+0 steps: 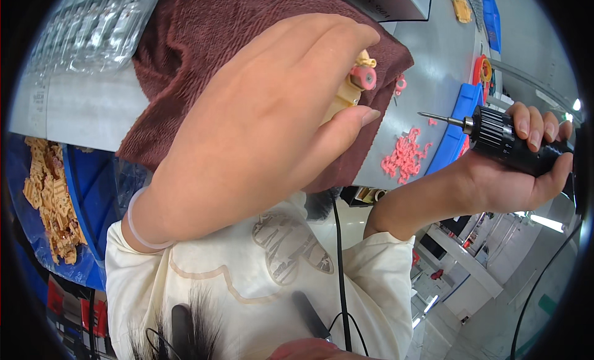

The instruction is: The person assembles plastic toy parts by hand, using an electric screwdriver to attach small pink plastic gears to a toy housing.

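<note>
My left hand (266, 106) is closed around a small cream-yellow plastic part (344, 99) with a pink round piece (364, 78) on its end; most of the part is hidden behind the fingers. It is held over a dark maroon towel (204, 38) spread on the table. On the right, my right hand (513, 168) grips a black electric screwdriver (504, 137), its thin metal bit pointing left toward the held part, with a gap between them. A second small pink round piece (401, 84) lies at the towel's right edge.
Pink small parts (405, 156) lie piled on the grey table (427, 63), beside a blue tray (456, 128). Clear plastic trays (93, 32) rest at the upper left. Cream parts (52, 202) fill a blue bin (90, 196) at lower left. A grey box (393, 4) stands at the back.
</note>
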### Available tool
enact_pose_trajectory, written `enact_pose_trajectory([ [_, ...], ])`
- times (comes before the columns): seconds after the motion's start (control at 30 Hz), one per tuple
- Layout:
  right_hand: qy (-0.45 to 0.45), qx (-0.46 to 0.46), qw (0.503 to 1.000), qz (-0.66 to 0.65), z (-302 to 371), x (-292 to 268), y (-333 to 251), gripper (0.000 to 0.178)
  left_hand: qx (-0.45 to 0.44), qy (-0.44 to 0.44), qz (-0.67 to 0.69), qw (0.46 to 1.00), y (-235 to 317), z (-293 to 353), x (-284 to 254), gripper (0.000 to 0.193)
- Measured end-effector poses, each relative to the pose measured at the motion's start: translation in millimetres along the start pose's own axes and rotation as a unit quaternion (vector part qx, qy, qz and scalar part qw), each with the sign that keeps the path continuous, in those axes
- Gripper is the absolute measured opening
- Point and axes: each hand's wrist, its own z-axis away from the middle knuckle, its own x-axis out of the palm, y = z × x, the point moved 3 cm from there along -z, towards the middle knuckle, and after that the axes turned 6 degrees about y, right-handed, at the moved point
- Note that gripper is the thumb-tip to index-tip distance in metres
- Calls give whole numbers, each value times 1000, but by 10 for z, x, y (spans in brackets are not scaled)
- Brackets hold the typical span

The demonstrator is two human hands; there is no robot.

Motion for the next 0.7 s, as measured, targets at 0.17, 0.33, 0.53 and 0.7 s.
enact_pose_trajectory([
  [0.17, -47, -26, 999, 6, -267, 27, 69, 22, 1, -45, -3, 999, -31, -67, 84, 58],
  [0.33, -58, -41, 997, -11, -542, 12, 293, 21, -12, -62, -57, 996, -56, -96, 142, 67],
  [0.53, -70, -44, 996, -22, -782, 35, 554, 21, -10, -12, -58, 998, -83, -80, 186, 67],
  [0.7, -73, -37, 996, -25, -913, 35, 803, 20, -15, 1, -69, 998, -102, -108, 258, 66],
])
